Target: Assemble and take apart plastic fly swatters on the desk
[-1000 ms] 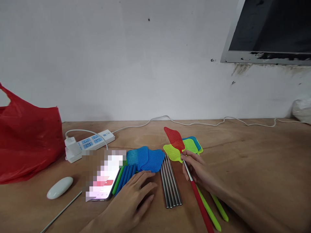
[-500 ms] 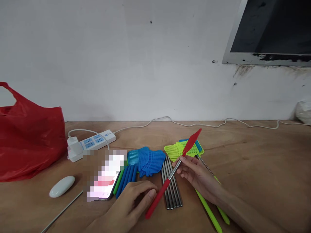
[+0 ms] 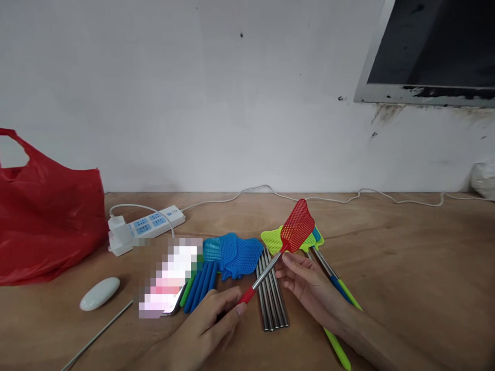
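Observation:
A red fly swatter [image 3: 297, 226] is held up over the wooden table, its metal rod slanting down to the left. My right hand [image 3: 305, 282] pinches the rod just below the red mesh head. My left hand [image 3: 216, 314] is closed round the red handle end. Under them lie several bare steel rods [image 3: 271, 296] side by side. Blue mesh swatter heads [image 3: 232, 252] with blue and green handles [image 3: 199, 283] lie to the left. Yellow-green and blue swatters [image 3: 309, 239] lie to the right, behind the red head.
A phone with a lit screen [image 3: 170, 283] lies left of the blue handles. A white power strip [image 3: 145, 226], a white oval object [image 3: 99, 293], a loose steel rod [image 3: 96, 337] and a red plastic bag [image 3: 46, 216] are at the left. A white cable [image 3: 309, 197] runs along the wall.
My right hand lifted the red swatter off the pile and swung its handle leftward. My left hand left the table and closed on the handle end. The mesh head now faces me.

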A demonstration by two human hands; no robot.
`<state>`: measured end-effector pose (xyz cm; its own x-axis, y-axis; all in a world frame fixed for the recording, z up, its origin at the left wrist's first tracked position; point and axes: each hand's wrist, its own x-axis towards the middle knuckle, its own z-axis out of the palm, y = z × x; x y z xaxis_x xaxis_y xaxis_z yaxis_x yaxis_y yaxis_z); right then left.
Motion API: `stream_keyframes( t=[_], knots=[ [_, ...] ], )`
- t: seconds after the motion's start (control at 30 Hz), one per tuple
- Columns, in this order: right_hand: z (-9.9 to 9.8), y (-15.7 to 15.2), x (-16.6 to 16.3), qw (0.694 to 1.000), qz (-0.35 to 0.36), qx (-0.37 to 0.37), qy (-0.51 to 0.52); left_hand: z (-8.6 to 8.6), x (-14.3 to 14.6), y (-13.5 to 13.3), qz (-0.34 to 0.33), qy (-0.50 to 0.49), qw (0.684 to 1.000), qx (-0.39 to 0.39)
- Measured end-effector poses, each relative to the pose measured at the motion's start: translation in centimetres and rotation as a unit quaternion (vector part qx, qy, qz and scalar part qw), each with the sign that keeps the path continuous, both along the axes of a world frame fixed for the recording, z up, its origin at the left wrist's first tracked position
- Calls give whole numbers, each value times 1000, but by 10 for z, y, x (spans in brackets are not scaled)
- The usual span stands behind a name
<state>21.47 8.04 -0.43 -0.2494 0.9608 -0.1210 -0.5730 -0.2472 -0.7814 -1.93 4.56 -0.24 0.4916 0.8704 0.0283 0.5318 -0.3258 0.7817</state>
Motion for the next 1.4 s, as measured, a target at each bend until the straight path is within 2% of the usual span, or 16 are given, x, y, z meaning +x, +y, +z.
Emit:
stream_keyframes(
  t=[0.2, 0.3, 0.47, 0.67, 0.87, 0.97, 1.07, 1.23, 1.4],
  knots=[
    [-3, -5, -6, 999, -3, -26, 35, 5, 2, 1, -75, -19, 993, -91],
    [-2, -8, -9, 999, -31, -18, 1, 4, 6, 1, -67, -51, 988, -128],
    [2, -13, -14, 999, -6, 13, -30, 2, 10, 0, -30, -88, 985, -147],
    [-1, -12, -15, 988, -12, 101, -118, 1, 10, -2, -57, -82, 987, -129],
    [-4, -10, -10, 966, -56, 178, -181, -2, 10, 0, -72, -113, 975, -175],
    [-5, -3, -3, 962, -134, 172, -165, -5, 9, 2, -68, -131, 969, -199],
    [-3, 5, 2, 965, -175, 152, -122, -5, 9, 3, -62, -137, 968, -200],
    [0, 7, -1, 970, -196, 126, -66, -4, 11, 4, -61, -142, 969, -193],
    [-7, 9, -2, 975, -194, 100, -48, -10, 10, 4, -51, -151, 953, -259]
  ],
)
